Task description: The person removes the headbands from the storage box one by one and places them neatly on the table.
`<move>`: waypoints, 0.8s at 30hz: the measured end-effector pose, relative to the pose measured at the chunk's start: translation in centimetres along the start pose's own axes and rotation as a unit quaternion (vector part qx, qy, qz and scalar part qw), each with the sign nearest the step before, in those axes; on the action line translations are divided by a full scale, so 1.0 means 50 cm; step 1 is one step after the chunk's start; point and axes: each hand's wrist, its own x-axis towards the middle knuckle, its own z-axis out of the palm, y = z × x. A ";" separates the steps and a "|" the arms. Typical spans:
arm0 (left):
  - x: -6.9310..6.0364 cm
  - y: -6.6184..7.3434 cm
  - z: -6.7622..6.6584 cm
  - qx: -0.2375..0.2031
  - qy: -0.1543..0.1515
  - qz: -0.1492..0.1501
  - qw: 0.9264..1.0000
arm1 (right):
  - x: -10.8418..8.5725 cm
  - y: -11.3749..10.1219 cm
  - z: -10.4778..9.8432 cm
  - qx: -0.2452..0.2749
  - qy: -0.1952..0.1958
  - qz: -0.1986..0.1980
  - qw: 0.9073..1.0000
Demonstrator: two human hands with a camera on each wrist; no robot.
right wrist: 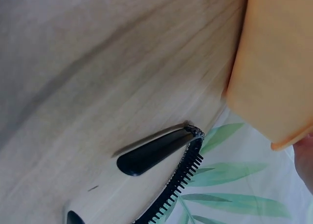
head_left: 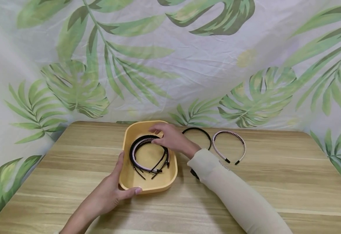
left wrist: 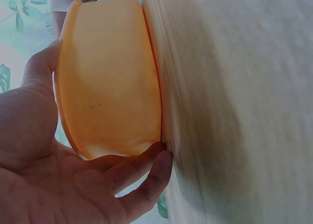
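Across my head feed, a leaf-print cloth backdrop (head_left: pixel 147 74) stands behind the wood-grain worktop (head_left: pixel 290 182). On the worktop sits a deep yellow plastic bin (head_left: pixel 158 188) with rounded corners. I have the left hand (head_left: pixel 107 191) gripping the bin's near-left corner, thumb on the near rim and fingers against the outer wall. The right hand (head_left: pixel 171 136) is over the bin's far right side, thumb and fingers parted; I see nothing pinched between them, though the thumb overlaps the bands.

Several nested headbands (head_left: pixel 132 154), black and pale pink, lie inside the bin. A black headband (head_left: pixel 196 128) and a pale-pink headband (head_left: pixel 230 132) lie on the worktop to its right, the black one nearer and partly behind my right wrist.

I judge the step in hand as handling the headbands at the bin. The next move, to me, calls for a light pinch on a single band, left hand steadying the bin, since nested bands could snag.
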 end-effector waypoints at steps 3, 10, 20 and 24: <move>0.000 0.000 0.000 0.000 -0.001 -0.001 1.000 | 0.007 0.001 0.002 -0.001 -0.008 0.000 1.000; 0.000 -0.002 0.001 0.004 0.002 0.001 1.000 | 0.022 0.000 0.007 -0.014 -0.017 0.000 1.000; 0.000 0.000 0.000 -0.006 -0.004 -0.005 1.000 | 0.037 0.006 0.012 -0.049 -0.022 -0.006 0.999; 0.000 0.000 0.000 -0.005 -0.003 -0.002 1.000 | 0.041 0.010 0.015 -0.079 -0.026 -0.012 0.996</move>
